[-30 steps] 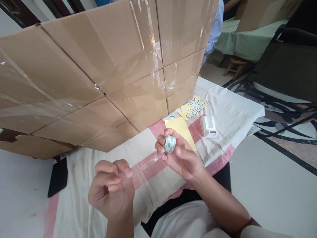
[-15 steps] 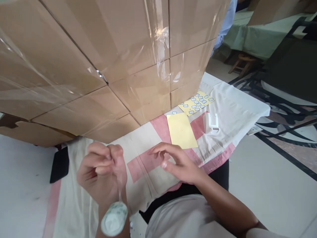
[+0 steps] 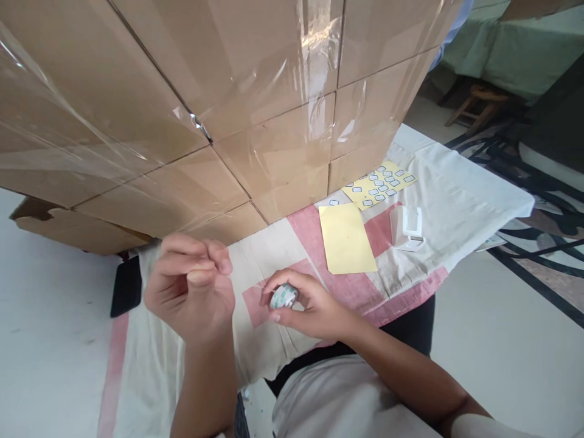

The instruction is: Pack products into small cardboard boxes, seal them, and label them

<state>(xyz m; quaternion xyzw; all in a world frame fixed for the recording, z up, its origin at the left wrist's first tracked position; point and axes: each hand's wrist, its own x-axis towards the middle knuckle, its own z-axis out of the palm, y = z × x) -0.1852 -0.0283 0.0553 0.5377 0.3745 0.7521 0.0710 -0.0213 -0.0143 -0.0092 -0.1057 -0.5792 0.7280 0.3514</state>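
My right hand grips a small roll of clear tape with white and green print, between thumb and fingers above the tablecloth. My left hand is raised in a pinch to the left of it, fingers curled in. A thin strand of tape shows at the roll's left side. The tape's end between my left fingertips is too thin to see clearly. Right of my hands, on the cloth, lie a plain yellow sheet and a white tape dispenser.
A wall of taped cardboard boxes stands close in front of my hands. Beside it lies a yellow sheet with several blue-outlined stickers. A black phone-like slab is at the left. A wooden stool and metal chair stand beyond the table.
The tape roll was dangling from my left hand on a clear strip, near the left wrist. Now my right hand, which was empty, has hold of it. The view has shifted slightly.
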